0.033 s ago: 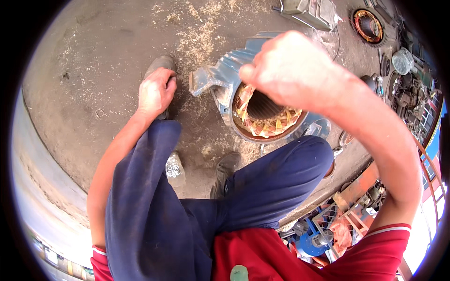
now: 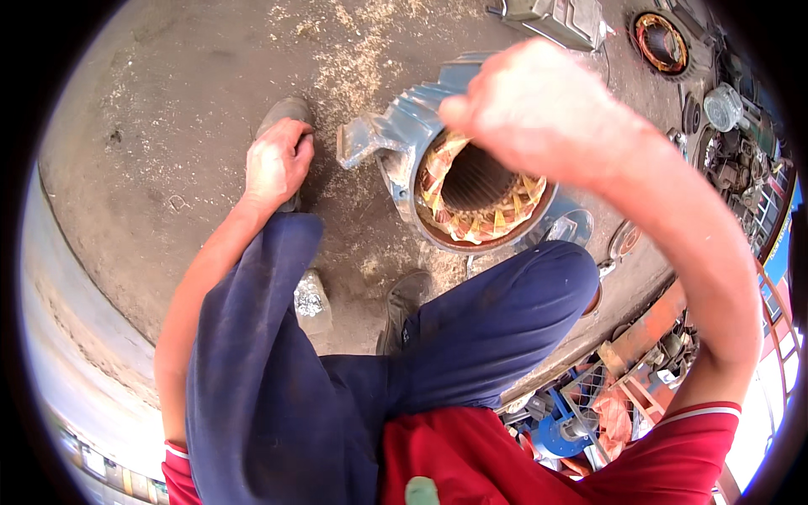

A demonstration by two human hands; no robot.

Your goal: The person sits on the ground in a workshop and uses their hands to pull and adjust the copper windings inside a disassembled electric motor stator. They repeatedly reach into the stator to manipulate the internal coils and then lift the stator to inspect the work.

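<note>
Head cam: right hand (image 2: 539,105) is hovering clenched right over the stator (image 2: 480,189); left hand (image 2: 276,162) is gripping a shoe (image 2: 286,114) beside it.

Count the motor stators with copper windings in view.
2. One large stator in a blue-grey housing lies on the floor under the right hand; a smaller stator sits at the top right. More may be hidden among the clutter at the right edge.

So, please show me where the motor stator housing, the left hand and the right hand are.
motor stator housing (image 2: 402,126): head view, blue-grey outer casing.
left hand (image 2: 276,162): head view, back of the hand.
right hand (image 2: 530,105): head view, back of the raised, blurred fist.
</note>
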